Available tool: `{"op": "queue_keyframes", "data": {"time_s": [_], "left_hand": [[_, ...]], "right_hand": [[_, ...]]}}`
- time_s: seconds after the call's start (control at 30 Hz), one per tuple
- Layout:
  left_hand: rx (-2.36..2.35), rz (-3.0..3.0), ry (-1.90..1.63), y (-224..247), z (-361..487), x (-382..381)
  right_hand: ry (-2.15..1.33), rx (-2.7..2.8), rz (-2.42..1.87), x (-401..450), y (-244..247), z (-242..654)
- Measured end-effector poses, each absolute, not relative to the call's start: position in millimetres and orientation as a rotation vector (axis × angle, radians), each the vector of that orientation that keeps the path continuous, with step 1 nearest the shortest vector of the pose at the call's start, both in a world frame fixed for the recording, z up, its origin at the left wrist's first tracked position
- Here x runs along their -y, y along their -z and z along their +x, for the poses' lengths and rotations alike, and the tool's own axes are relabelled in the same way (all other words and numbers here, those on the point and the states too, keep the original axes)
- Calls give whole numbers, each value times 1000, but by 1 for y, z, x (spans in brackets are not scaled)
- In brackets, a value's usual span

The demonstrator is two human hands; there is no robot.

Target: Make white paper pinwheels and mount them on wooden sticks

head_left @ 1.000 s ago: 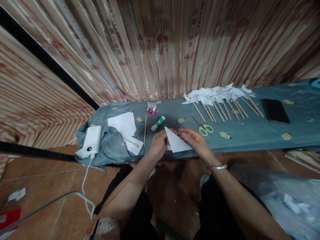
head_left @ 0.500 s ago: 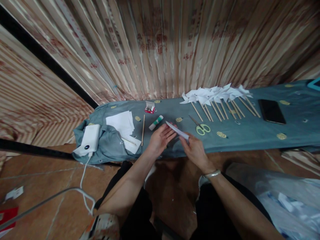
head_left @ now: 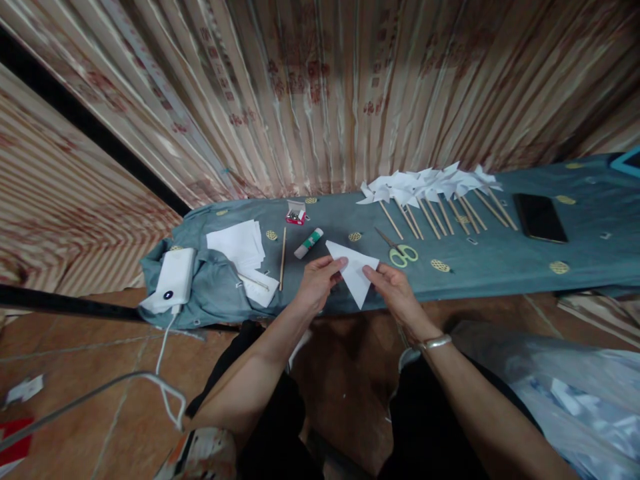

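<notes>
Both hands hold a white paper triangle (head_left: 356,277) above the front edge of the cloth-covered surface, one point facing me. My left hand (head_left: 319,283) pinches its left side with the thumb on top. My right hand (head_left: 395,288), a silver bracelet at the wrist, grips the right side the same way. Just beyond the left hand lies a green and white glue stick (head_left: 309,243). Scissors with light green handles (head_left: 403,255) lie beyond the right hand. A thin wooden stick (head_left: 283,259) is left of the glue stick.
White paper sheets (head_left: 240,245) and a white power bank (head_left: 175,277) with a cable lie left. Behind the glue stick sits a small red box of metal pins (head_left: 295,214). Several paper pinwheels (head_left: 425,187) on sticks lie back right, beside a black phone (head_left: 541,218). A curtain (head_left: 320,100) hangs behind.
The paper, seen nearly edge-on in the right hand before, now faces up as a flat triangle. My left hand has gone from open fingers to pinching its left side.
</notes>
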State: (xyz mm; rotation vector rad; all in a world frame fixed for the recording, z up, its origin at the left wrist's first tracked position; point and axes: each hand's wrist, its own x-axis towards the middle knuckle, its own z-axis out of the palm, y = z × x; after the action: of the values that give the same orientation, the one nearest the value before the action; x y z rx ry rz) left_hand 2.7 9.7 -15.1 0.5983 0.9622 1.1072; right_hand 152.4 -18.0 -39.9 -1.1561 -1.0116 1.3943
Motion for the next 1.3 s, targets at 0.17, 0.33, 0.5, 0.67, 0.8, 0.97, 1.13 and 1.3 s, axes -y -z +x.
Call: {"op": "queue_keyframes", "data": {"time_s": [0.17,0.33,0.5,0.67,0.8,0.97,1.13,1.3], "left_hand": [[-984,638,-1086,18,4,-7],[-1010,643,-1080,21,5,-7],[-1017,653,-1062,21,4,-7],[-1031,695,-990,22,2,-4],[-1063,739,-946,22,2,-3],[-1093,781,-919,25,2,-4],[-1101,801,-941,33,1,-11],[-1114,796,-961,36,-3,-21]], "right_hand": [[-1378,944,-1174,16,38,156],[-1323,1041,-1211,16,41,155],[-959,1230,-1398,3,46,189],[-183,1733,-1950,-13,52,222],[40,1985,-2081,-20,52,224],[82,2033,-2217,-24,45,224],[-123,1926,-2188,-20,39,223],[-1008,1318,-1724,-5,45,214]]}}
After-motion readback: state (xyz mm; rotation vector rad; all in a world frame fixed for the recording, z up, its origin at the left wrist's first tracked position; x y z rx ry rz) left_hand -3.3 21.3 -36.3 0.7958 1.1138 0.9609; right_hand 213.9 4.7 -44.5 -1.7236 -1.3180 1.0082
